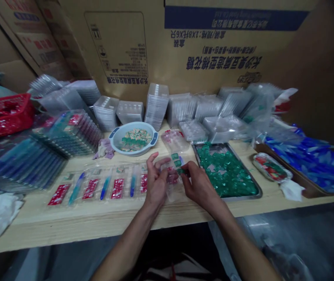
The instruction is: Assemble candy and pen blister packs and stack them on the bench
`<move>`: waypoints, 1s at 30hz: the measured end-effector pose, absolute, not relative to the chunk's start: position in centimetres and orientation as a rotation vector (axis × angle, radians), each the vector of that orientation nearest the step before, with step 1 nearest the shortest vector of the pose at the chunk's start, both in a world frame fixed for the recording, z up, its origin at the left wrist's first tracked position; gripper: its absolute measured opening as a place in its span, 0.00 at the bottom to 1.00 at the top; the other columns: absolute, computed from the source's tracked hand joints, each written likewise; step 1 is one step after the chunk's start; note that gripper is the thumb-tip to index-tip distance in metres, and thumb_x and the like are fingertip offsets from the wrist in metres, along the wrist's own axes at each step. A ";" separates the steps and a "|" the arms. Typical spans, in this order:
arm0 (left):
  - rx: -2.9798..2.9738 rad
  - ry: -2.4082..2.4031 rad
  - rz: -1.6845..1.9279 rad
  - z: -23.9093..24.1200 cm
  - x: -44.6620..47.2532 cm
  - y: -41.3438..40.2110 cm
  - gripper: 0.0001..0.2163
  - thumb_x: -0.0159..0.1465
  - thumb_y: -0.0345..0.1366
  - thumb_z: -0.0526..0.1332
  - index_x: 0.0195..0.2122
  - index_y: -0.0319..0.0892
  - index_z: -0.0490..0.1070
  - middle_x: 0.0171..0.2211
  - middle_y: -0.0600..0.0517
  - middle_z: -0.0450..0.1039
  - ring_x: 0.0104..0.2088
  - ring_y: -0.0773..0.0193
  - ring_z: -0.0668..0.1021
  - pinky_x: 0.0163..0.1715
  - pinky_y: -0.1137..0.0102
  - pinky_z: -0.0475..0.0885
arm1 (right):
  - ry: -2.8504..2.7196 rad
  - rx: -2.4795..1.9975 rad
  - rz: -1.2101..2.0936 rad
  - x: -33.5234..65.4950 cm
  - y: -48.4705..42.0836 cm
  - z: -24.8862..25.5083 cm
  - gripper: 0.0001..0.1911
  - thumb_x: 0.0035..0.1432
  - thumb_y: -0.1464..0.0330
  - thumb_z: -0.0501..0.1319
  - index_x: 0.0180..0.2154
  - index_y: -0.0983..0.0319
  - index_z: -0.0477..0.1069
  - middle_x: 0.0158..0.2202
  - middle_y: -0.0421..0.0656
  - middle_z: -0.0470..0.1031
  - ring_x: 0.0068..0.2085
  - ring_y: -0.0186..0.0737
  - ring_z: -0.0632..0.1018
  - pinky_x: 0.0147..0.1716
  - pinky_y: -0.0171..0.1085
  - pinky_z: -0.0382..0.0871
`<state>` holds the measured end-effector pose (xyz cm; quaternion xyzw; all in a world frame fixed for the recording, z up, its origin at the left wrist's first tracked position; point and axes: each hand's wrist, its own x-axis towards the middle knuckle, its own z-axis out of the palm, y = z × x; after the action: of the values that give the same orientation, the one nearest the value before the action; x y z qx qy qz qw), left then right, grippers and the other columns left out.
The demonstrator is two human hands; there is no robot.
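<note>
My right hand (197, 180) pinches a small green packet at its fingertips. Two more small green packets (176, 160) show just beyond those fingertips; whether they are joined to the pinched one I cannot tell. My left hand (156, 179) is beside them, fingers apart, over the right end of a row of clear plastic trays (96, 171). These trays hold red-and-white packets (117, 189) and blue-green pen-shaped pieces (106, 187). Under my hands the last tray is partly hidden. A metal tray (259, 192) heaped with green packets (225, 168) lies right of my right hand.
A light-blue bowl (113, 143) of small pieces stands behind the row. Stacked clear trays (156, 105) line the back against a large carton (213, 54). Filled trays (29, 156) and a red basket (5, 117) are left; a box of blue pieces (322, 160) is right.
</note>
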<state>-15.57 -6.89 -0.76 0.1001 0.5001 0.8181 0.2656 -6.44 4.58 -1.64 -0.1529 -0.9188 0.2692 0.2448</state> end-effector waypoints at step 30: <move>-0.095 1.229 1.917 -1.0 -16.5 -5.1 0.17 0.60 0.19 0.63 0.50 0.36 0.70 0.34 0.48 0.79 0.30 0.63 0.82 0.32 0.67 0.81 | -2.311 -0.983 1.057 -1.0 16.7 -5.0 0.14 0.62 0.66 0.54 0.46 0.62 0.72 0.36 0.45 0.76 0.37 0.42 0.75 0.37 0.38 0.68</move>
<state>-16.48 -5.08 -0.99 -0.0378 0.4899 0.7640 0.4182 -1.01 16.73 -5.05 -0.3531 -0.8298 0.3795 0.2067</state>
